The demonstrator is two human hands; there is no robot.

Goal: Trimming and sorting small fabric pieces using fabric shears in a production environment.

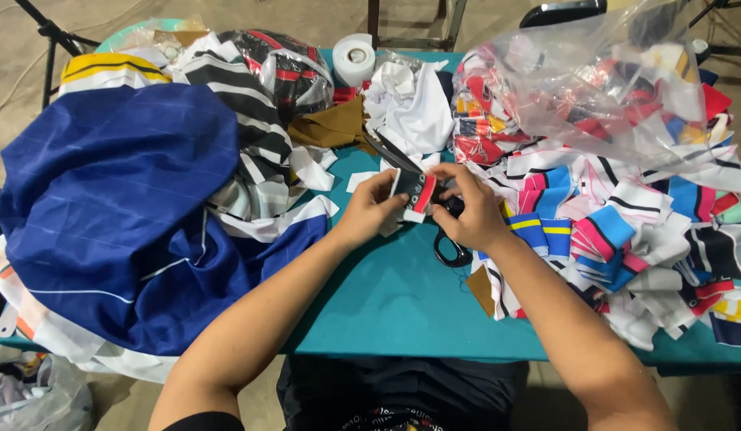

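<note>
Where both hands meet: a small fabric piece [413, 191], dark with red and white, sits above the teal bench [386, 303]
Left hand [370, 209]: fingers pinching the piece's left edge
Right hand [469, 209]: pinching its right edge, over black scissors [449, 243]
At 3 o'clock: heap of striped fabric pieces [626, 231]
At 9 o'clock: blue cloth [107, 207]
At 12 o'clock: white tape roll [354, 57]
At 1 o'clock: clear plastic bag [594, 80] of scraps

I am looking at a garment or textile workshop: a teal desk [402, 303] on bare concrete floor [19, 40], heaped with a blue fabric pile [115, 207] left, bright striped offcuts [626, 231] right, scissors [450, 247] near the middle, and a tape roll [354, 58] far.
</note>
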